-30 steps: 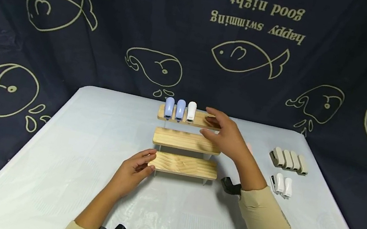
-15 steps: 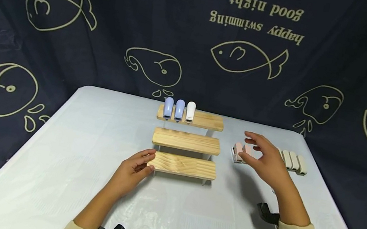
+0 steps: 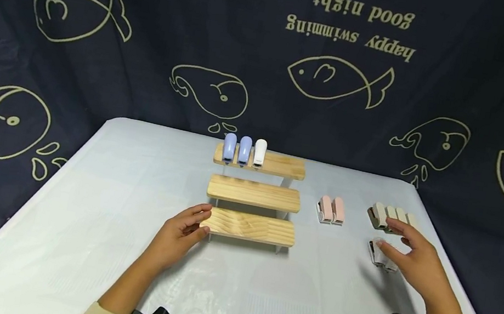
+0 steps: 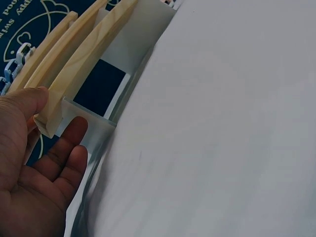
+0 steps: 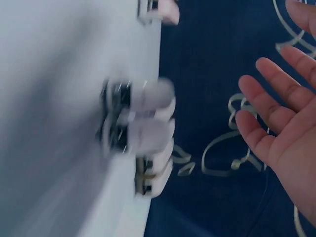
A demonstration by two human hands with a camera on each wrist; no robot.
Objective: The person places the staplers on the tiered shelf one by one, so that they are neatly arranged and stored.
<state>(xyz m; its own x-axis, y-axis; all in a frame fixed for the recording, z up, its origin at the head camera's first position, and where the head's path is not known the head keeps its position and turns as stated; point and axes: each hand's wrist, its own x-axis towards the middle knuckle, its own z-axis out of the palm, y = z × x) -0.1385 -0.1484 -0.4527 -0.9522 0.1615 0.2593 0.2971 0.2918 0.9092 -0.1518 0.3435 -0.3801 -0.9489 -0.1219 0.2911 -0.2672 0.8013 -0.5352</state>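
Note:
A three-tier wooden display stand [image 3: 247, 227] stands mid-table. Two blue staplers [image 3: 236, 150] and a white stapler [image 3: 260, 153] sit upright in a row on the left of its top tier. At the left end of the lowest tier, my left hand [image 3: 175, 238] holds the board's end between thumb and fingers; the left wrist view shows the thumb [image 4: 34, 100] against the wood. Over two white staplers [image 3: 378, 253] on the right, my right hand [image 3: 419, 263] hovers with spread fingers and nothing in it, partly covering them. The right wrist view shows these staplers [image 5: 148, 136] blurred.
Two pink staplers [image 3: 331, 210] stand right of the stand. Several beige staplers [image 3: 379, 214] line up behind the right hand, partly covered by it. A dark fabric backdrop [image 3: 271, 43] with fish drawings rises behind the white table [image 3: 68, 237].
My right hand has moved from the right part of the top tier, rightward past the pink staplers, to above the white ones. My left hand stays at the stand.

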